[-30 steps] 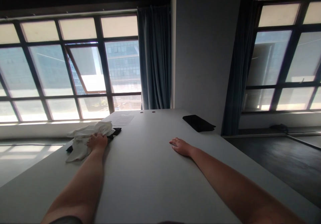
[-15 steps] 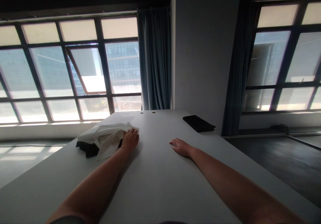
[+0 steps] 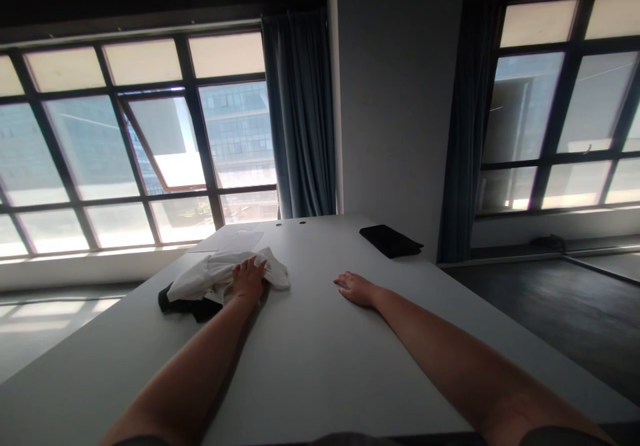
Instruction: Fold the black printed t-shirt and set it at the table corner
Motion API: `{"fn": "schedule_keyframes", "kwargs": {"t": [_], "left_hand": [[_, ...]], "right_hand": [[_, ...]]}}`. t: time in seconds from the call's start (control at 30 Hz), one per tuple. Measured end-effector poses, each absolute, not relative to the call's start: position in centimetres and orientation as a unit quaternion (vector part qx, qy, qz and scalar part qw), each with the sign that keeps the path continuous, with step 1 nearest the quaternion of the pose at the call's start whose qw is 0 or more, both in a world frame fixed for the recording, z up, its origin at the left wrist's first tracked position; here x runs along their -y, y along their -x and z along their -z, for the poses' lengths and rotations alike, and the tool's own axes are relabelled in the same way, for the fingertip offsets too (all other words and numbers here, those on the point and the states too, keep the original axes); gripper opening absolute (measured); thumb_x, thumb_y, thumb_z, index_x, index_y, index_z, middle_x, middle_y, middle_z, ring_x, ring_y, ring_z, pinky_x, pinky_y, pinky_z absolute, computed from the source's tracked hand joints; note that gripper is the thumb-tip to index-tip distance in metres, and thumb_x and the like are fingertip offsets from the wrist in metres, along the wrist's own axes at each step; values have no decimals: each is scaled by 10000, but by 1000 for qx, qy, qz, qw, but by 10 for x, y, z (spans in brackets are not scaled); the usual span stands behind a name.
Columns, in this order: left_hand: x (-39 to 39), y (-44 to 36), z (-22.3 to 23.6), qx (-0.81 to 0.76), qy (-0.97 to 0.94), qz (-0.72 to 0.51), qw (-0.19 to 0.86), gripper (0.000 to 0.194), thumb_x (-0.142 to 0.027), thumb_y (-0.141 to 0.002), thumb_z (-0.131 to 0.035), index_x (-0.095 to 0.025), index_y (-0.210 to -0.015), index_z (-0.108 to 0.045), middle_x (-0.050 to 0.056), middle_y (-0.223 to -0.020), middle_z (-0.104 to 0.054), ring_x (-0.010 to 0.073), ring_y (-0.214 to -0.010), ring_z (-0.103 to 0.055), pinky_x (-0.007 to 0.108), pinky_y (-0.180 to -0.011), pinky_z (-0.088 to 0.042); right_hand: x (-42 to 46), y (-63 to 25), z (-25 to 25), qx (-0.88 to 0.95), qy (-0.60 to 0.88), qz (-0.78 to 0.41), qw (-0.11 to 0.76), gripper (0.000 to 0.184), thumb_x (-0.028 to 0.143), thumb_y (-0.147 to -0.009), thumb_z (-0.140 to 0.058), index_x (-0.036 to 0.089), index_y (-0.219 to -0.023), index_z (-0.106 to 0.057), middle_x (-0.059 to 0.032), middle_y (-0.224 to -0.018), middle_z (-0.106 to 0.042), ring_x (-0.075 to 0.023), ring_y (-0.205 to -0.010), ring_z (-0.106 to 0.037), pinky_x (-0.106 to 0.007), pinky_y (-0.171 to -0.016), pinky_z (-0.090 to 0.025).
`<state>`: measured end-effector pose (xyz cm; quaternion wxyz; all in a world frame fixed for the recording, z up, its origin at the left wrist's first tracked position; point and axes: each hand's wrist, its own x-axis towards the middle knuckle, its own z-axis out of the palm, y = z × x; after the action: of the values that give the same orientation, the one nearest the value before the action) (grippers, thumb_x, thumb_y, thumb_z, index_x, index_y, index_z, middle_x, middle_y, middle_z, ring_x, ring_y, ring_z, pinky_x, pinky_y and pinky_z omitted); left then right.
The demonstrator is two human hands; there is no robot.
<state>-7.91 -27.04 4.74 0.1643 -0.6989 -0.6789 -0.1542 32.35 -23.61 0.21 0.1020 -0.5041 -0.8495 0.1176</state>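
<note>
My left hand rests on a crumpled white cloth at the left middle of the long white table, its fingers curled into the fabric. A black garment lies partly under the white cloth, sticking out at its near left side. My right hand lies flat on the bare tabletop, palm down, fingers stretched out, holding nothing. It is about a hand's width to the right of the cloth pile.
A folded black cloth lies at the table's far right corner. A sheet of paper lies flat at the far end. Behind are large windows, a blue curtain and a grey pillar. Dark floor is on the right.
My left hand has dragged the white cloth and the black garment to the right, towards the table's middle. My right hand has stayed flat in place.
</note>
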Motion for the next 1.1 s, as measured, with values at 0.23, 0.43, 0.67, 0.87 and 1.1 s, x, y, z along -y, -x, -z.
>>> {"fn": "schedule_keyframes", "kwargs": {"t": [0.23, 0.43, 0.67, 0.87, 1.1], "left_hand": [[266, 114, -48, 758, 620, 146, 140, 618, -424, -1026, -745, -244, -1615, -694, 255, -1730, -561, 480, -1653, -444, 696, -1372, -186], [272, 103, -57, 735, 638, 159, 162, 379, -213, -1100, -567, -170, -1451, -702, 239, -1467, -685, 427, -1431, -616, 559, -1217, -371], [285, 66, -69, 618, 733, 202, 199, 298, -165, -1074, -597, -190, -1346, -714, 191, -1406, -697, 386, -1353, -618, 527, -1260, -351], [294, 12, -53, 485, 858, 117, 121, 306, -182, -987, -722, -186, -1293, -726, 177, -1390, -711, 383, -1361, -640, 499, -1245, -440], [291, 13, -43, 457, 883, 80, 73, 378, -191, -942, -779, -199, -1318, -752, 150, -1403, -740, 362, -1368, -683, 465, -1243, -503]], "right_hand": [[240, -321, -7, 847, 509, -114, 99, 697, 388, -1086, -506, 109, -1709, -648, -185, -1772, -532, -320, -1708, -479, -488, -1509, -317], [244, -322, -9, 849, 506, -119, 95, 699, 382, -1091, -494, 97, -1712, -640, -198, -1786, -510, -322, -1711, -471, -495, -1513, -306], [242, -320, -8, 851, 460, -100, 232, 650, 314, -1027, -607, 154, -1654, -666, -184, -1677, -587, -271, -1585, -553, -488, -1463, -385], [254, -305, -10, 886, 375, -118, 246, 1026, 585, -971, -785, 144, -1833, -445, -203, -1799, -471, -308, -1711, -453, -520, -1503, -339], [264, -264, 7, 887, 404, -126, 184, 629, 525, -989, -756, 171, -1509, -770, -168, -1618, -667, -308, -1543, -631, -479, -1425, -459]]}}
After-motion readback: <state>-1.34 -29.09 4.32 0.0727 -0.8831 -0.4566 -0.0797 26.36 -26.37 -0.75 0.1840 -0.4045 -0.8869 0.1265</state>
